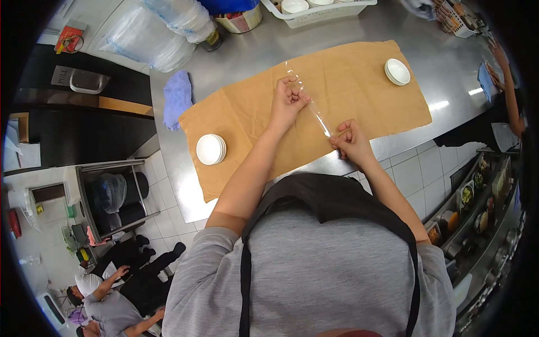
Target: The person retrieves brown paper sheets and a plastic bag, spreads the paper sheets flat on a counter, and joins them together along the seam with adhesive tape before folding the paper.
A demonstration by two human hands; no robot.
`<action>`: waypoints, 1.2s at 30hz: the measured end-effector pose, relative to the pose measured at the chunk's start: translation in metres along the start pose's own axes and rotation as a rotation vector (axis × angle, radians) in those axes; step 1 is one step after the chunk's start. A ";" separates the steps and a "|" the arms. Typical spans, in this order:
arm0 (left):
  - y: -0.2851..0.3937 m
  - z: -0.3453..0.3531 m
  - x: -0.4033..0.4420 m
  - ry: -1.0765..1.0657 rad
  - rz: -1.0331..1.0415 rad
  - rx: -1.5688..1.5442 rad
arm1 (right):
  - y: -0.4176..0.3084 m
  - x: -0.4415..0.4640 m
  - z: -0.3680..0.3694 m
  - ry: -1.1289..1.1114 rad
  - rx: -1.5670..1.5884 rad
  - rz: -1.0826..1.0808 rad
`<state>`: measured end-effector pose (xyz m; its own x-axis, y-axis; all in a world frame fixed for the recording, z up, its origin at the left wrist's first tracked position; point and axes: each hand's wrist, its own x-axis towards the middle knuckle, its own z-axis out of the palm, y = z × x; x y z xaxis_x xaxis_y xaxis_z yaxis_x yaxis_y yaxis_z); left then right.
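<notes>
A long, narrow strip of clear plastic (320,118) stretches slantwise over the tan cloth (359,84). My left hand (289,102) pinches it around its middle, and its far end extends past my fingers. Near the table's front edge, the fingertips of my right hand (352,143) are closed on the strip's near end. On the cloth to the left stands a stack of small white bowls (211,149). Another stack of white bowls (398,72) is at the cloth's right end. Neither hand touches the bowls.
A crumpled purple cloth (177,100) lies left on the steel table (168,154). Behind are plastic-wrapped stacks (149,39) and a white basket (320,16) of bowls. At right, a person's hand (495,77) rests by a blue cloth. Other people (112,297) are at lower left.
</notes>
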<state>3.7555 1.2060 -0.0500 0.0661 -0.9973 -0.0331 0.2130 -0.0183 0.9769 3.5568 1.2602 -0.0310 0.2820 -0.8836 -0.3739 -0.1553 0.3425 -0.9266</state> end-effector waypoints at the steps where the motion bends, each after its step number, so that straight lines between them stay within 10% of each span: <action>1: -0.002 0.000 -0.001 0.001 -0.006 0.000 | 0.002 0.000 -0.003 0.000 0.001 0.006; 28: -0.009 0.005 -0.004 -0.008 0.202 0.539 | 0.007 -0.001 -0.012 -0.075 -0.114 0.028; 36: -0.006 0.010 -0.014 0.152 0.426 1.045 | 0.005 0.004 -0.010 -0.009 -0.584 -0.138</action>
<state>3.7433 1.2195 -0.0535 0.0716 -0.9189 0.3880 -0.7667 0.1981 0.6106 3.5477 1.2547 -0.0365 0.3446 -0.9037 -0.2541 -0.6103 -0.0100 -0.7921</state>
